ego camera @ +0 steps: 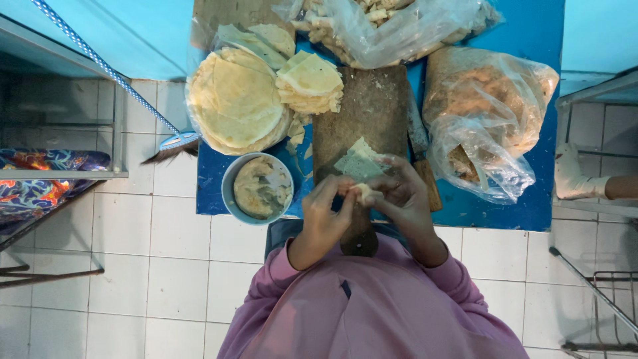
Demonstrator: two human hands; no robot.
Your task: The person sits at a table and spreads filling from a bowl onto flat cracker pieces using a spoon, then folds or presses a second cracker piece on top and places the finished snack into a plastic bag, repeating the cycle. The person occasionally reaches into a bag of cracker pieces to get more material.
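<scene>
Pinching a small pale folded dough wrapper (362, 193) between both hands, left hand (325, 213) and right hand (402, 199) pressed together around it, probably for sealing the edges. Holding it just above the near end of the worn wooden cutting board (372, 106), beside a few cut wrapper pieces (359, 161). Keeping the grey round bowl of filling (259, 188) at the near left edge of the blue table (531, 206), close for scooping. Stacking round yellow wrappers (236, 103) at the far left.

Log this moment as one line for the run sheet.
left hand: pinching small dough piece | right hand: holding same piece | under hands: wooden board with cut wrappers | beside left hand: bowl of filling
</scene>
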